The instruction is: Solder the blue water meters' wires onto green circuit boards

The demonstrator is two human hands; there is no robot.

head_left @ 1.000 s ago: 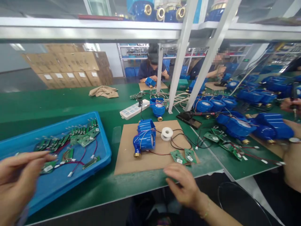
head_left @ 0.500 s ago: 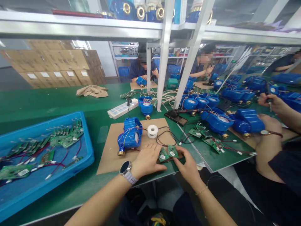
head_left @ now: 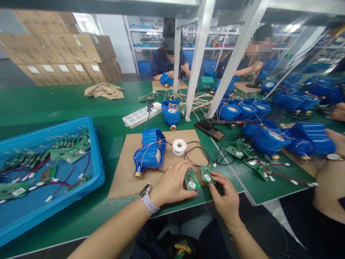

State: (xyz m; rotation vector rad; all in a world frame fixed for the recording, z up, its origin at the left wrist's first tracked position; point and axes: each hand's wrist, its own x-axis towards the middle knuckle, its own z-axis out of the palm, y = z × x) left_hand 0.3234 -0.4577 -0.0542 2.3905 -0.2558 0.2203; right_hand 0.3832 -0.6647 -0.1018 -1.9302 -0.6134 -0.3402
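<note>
My left hand [head_left: 174,183] is closed around a green circuit board [head_left: 191,180] with a white label, above the front edge of the cardboard sheet [head_left: 121,180]. Between the thumb and fingers of my right hand [head_left: 225,194] is a second green circuit board [head_left: 206,174], also labelled. A small gap separates the two boards. Behind my left hand a blue water meter [head_left: 149,153] with a brass end and thin wires lies on the cardboard. A white spool [head_left: 179,146] stands to its right, near dark cables.
A blue bin [head_left: 99,172] of wired circuit boards stands at left. Behind the cardboard are a power strip [head_left: 141,115] and another water meter [head_left: 171,114]. Shelf posts [head_left: 201,57] rise from the table. Loose boards [head_left: 253,163] and several meters lie right, beside a co-worker's arm [head_left: 330,169].
The two circuit boards, close together before, are now farther apart. My right hand has moved right with its board. The camera view has tilted downward.
</note>
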